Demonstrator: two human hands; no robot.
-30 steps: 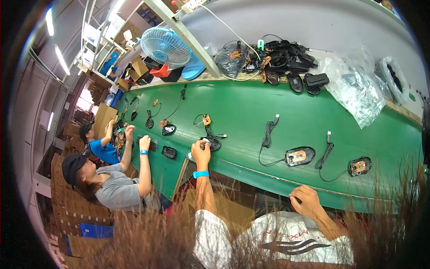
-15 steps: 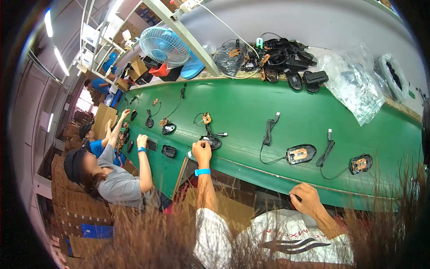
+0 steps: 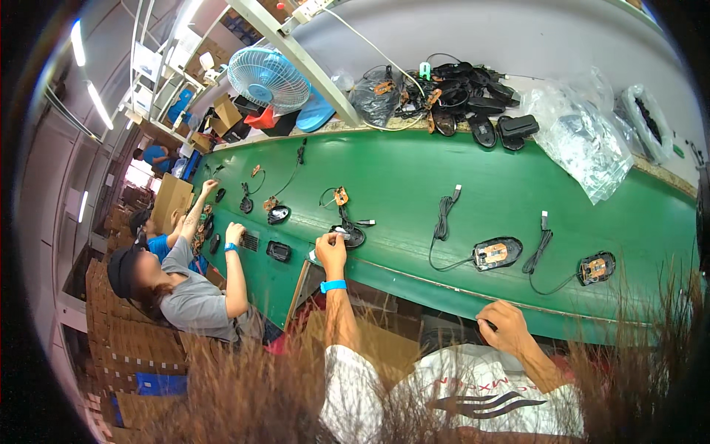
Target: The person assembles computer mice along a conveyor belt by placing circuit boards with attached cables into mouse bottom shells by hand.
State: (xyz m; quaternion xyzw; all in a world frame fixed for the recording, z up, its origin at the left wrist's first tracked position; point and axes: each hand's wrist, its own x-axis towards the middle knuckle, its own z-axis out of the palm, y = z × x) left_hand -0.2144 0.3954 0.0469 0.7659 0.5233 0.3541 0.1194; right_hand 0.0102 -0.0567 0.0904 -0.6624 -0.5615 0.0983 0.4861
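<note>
On the green work surface, my left hand (image 3: pixel 331 251) reaches over a black computer mouse shell (image 3: pixel 355 236). Its fingers are pinched at the shell's near left end, and a small pale piece shows at the tips. An orange-brown circuit board (image 3: pixel 341 196) lies just behind that shell, along with a dark cable ending in a USB plug (image 3: pixel 366 222). Near the front edge, my right hand (image 3: pixel 506 327) is curled closed. Something small and dark shows at its fingertips, too little to name. Ahead of it sits an open mouse base (image 3: pixel 497 254) with a board inside and its cable attached.
Another wired mouse base (image 3: pixel 596 268) lies farther right. Along the back are a pile of black mouse parts (image 3: pixel 473 92), a clear plastic bag (image 3: pixel 580 140) and a blue fan (image 3: pixel 268 78). A co-worker in grey (image 3: pixel 200 303) reaches over the surface at left, near another mouse shell (image 3: pixel 278 214).
My left hand has shifted very slightly at the mouse shell, its fingers still pinched. My right hand keeps its place. The whole view has moved a little.
</note>
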